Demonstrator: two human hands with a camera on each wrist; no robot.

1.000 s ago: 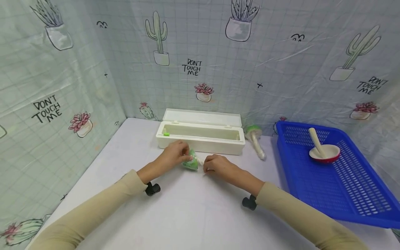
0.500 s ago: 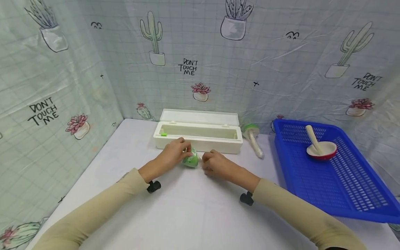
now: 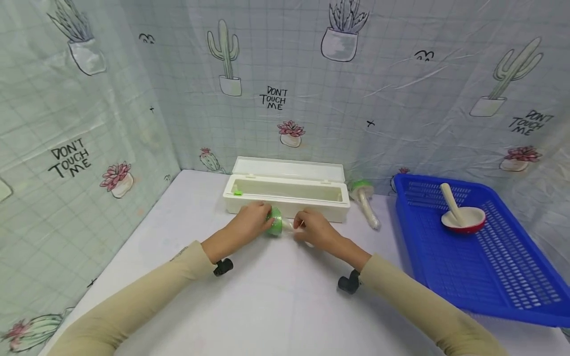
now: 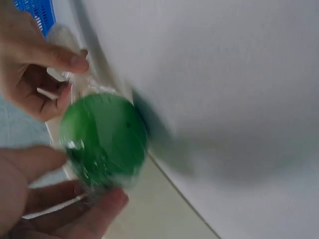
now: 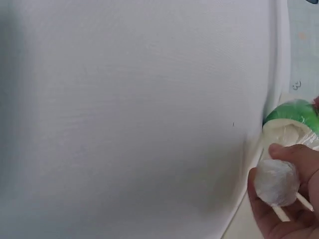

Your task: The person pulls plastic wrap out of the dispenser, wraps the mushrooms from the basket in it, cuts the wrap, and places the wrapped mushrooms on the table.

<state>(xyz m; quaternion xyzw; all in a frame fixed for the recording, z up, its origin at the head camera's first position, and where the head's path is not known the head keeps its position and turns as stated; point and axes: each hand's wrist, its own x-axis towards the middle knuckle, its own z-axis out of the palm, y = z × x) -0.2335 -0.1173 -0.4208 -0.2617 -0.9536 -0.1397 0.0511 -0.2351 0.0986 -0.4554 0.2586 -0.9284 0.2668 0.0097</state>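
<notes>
- Cactus-printed sheeting backs a white tabletop on my feed, with a long white box set near it, its lid tipped up behind
- Just in front of that box I have the film-wrapped green ladle, bowl to the left, pale handle to the right
- Compared with half a second ago, the bowl sits closer to the box front and both hands have gone with it
- I see the left hand gripping the bowl, fingers curled at its edge
- I see the right hand pinching the wrapped handle near its end
- For the work, I judge the ladle steadied at both ends; how snug the film is, I can't tell
- Second wrapped ladle lies right of the box, near the blue basket holding a red-and-cream ladle
</notes>
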